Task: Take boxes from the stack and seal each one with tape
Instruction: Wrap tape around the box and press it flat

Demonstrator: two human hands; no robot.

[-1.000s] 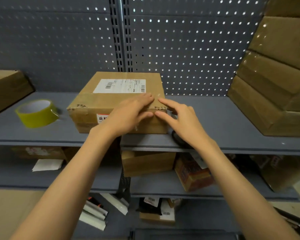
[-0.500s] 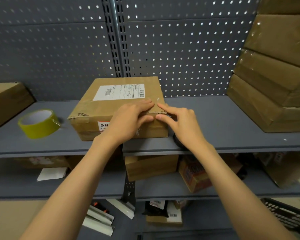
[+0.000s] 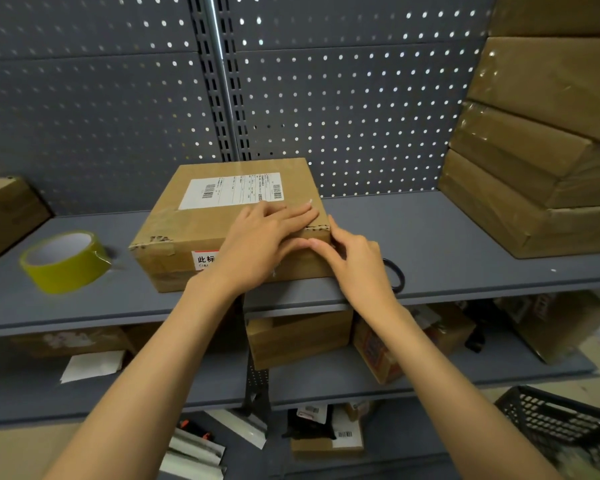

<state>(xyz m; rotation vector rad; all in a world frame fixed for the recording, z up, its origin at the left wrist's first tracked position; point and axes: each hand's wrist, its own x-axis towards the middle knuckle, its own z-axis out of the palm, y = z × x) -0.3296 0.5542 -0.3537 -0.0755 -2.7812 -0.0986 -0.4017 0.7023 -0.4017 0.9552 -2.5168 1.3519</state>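
close head view, down over shelf (image 3: 447, 251)

So there's a cardboard box (image 3: 222, 220) sitting on a grey shelf (image 3: 430, 244) in front of a pegboard wall (image 3: 361, 98), white shipping label (image 3: 232, 190) on top. The left hand (image 3: 260, 247) lies flat over the box's front right corner, fingers (image 3: 291, 216) straight on the lid. The right hand (image 3: 357, 268) is at that same corner, fingertips touching the front edge just below the left one. A yellowish tape roll (image 3: 65, 261) sits off to the left on the shelf, well apart from the box. A stack of boxes (image 3: 541, 150) is on the right, more boxes on the lower shelf (image 3: 326, 379), and a black basket (image 3: 565, 427) sits at bottom right.
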